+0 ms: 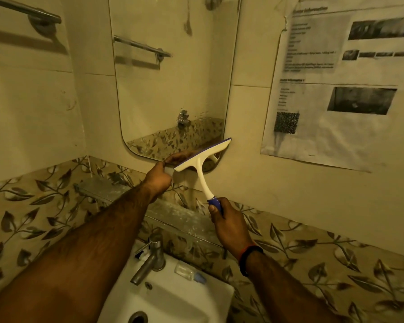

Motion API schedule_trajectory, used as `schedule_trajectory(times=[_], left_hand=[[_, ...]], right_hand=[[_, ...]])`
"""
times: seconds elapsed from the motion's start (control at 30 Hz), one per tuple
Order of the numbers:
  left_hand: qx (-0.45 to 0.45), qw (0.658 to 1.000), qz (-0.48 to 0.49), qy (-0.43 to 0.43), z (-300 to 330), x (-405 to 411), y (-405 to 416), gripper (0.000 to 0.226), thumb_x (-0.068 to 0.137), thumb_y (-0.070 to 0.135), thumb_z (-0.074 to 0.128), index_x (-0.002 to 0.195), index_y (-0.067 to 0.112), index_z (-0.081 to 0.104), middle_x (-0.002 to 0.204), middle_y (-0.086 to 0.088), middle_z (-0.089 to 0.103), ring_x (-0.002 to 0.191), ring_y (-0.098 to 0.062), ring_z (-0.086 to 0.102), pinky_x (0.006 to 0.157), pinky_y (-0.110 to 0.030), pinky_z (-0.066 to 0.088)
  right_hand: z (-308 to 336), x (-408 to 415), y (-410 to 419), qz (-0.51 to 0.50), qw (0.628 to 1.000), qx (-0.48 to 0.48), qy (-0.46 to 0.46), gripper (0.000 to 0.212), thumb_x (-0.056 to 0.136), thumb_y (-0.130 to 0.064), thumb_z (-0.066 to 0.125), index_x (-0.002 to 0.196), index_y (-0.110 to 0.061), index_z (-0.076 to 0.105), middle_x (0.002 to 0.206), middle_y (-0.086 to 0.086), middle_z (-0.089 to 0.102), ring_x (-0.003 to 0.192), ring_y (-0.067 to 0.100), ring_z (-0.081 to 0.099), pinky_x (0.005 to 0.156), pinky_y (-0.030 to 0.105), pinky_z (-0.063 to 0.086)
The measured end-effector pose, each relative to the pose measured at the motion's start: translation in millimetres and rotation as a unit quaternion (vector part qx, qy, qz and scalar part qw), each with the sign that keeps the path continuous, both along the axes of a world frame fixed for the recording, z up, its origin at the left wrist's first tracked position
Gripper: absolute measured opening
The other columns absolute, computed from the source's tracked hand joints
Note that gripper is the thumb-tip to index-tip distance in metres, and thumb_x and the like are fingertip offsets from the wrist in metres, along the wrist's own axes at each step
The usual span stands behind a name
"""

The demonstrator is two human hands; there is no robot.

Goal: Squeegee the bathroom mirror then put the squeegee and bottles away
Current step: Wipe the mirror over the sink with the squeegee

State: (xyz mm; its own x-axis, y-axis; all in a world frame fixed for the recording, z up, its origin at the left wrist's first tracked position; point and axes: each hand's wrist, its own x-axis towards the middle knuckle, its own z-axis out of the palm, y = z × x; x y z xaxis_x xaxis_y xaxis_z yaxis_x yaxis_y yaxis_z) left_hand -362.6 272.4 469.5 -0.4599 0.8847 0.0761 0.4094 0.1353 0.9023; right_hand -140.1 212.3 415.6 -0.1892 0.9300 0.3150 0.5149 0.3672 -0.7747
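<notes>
At the lower right corner of the mirror your squeegee lies with its blade tilted, the right end higher and reaching just past the mirror's edge onto the wall tile; your right hand is wrapped shut around the blue grip at the foot of the white handle, and your left hand is pinched on the left end of the blade, with what looks like a pale scrap of cloth or rubber under the fingers, though you cannot tell which from here; judge the tool as light, hollow plastic, stiff in the head and neck but with a soft, flexible blue edge, so it will twist easily if you press only from the far end of the handle; the blue grip is the sound place to hold, since the white neck is smooth and likely wet and slippery; the glass itself is rigid yet fragile at its rim, so keep pressure even and modest there; droplets show low on the mirror near the reflected tap; below, a small clear bottle with a bluish cap lies on its side on the rim of the basin, beside the tap; it looks light and smooth, probably slick, so take it round the body rather than the cap; the glass shelf under the mirror seems thin and brittle, so set things down gently.
</notes>
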Motion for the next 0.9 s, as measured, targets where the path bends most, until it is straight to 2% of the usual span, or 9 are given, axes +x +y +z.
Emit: schedule_trajectory(times=[0.2, 0.47, 0.57, 0.7, 0.9], left_hand=[[-0.007, 1.000, 0.003, 0.013, 0, 1, 1, 0.060, 0.087, -0.003, 0.039, 0.144, 0.018, 0.043, 0.127, -0.017, 0.057, 0.109, -0.039, 0.057, 0.090, -0.048, 0.053], [-0.005, 1.000, 0.007, 0.006, 0, 4, -1, 0.061, 0.088, -0.002, 0.039, 0.145, 0.022, 0.041, 0.127, -0.017, 0.058, 0.110, -0.039, 0.057, 0.091, -0.048, 0.053], [-0.003, 1.000, 0.007, 0.005, 0, 5, -2, 0.062, 0.088, -0.002, 0.039, 0.145, 0.022, 0.041, 0.126, -0.017, 0.058, 0.110, -0.039, 0.057, 0.091, -0.047, 0.053], [-0.003, 1.000, 0.003, 0.006, 0, 4, -3, 0.062, 0.088, -0.002, 0.039, 0.145, 0.022, 0.041, 0.126, -0.018, 0.058, 0.110, -0.040, 0.057, 0.090, -0.048, 0.053], [-0.003, 1.000, 0.002, 0.009, 2, 6, -6, 0.062, 0.090, 0.000, 0.040, 0.147, 0.025, 0.040, 0.127, -0.016, 0.058, 0.107, -0.036, 0.059, 0.086, -0.042, 0.055]], right_hand=[[1, 8, -4, -0.009, 1.000, -0.006, -0.018, 0.019, 0.100, -0.040, 0.045, 0.114, -0.030, 0.053, 0.081, -0.013, 0.057, 0.070, 0.004, 0.055, 0.056, 0.017, 0.037], [-3, 20, -7, -0.019, 0.999, -0.008, -0.033, 0.018, 0.100, -0.040, 0.046, 0.113, -0.030, 0.053, 0.082, -0.009, 0.060, 0.072, 0.008, 0.058, 0.060, 0.022, 0.044], [-5, 27, -10, -0.020, 0.999, 0.009, -0.050, 0.012, 0.100, -0.039, 0.046, 0.108, -0.032, 0.052, 0.075, -0.009, 0.058, 0.065, 0.006, 0.055, 0.055, 0.020, 0.039], [-7, 32, -12, -0.018, 0.998, 0.010, -0.058, 0.015, 0.100, -0.039, 0.046, 0.110, -0.031, 0.053, 0.076, -0.009, 0.058, 0.063, 0.006, 0.055, 0.052, 0.013, 0.035], [-12, 38, -17, -0.028, 0.998, 0.006, -0.048, 0.015, 0.099, -0.040, 0.048, 0.108, -0.031, 0.056, 0.082, -0.008, 0.060, 0.072, 0.008, 0.058, 0.062, 0.022, 0.044]])
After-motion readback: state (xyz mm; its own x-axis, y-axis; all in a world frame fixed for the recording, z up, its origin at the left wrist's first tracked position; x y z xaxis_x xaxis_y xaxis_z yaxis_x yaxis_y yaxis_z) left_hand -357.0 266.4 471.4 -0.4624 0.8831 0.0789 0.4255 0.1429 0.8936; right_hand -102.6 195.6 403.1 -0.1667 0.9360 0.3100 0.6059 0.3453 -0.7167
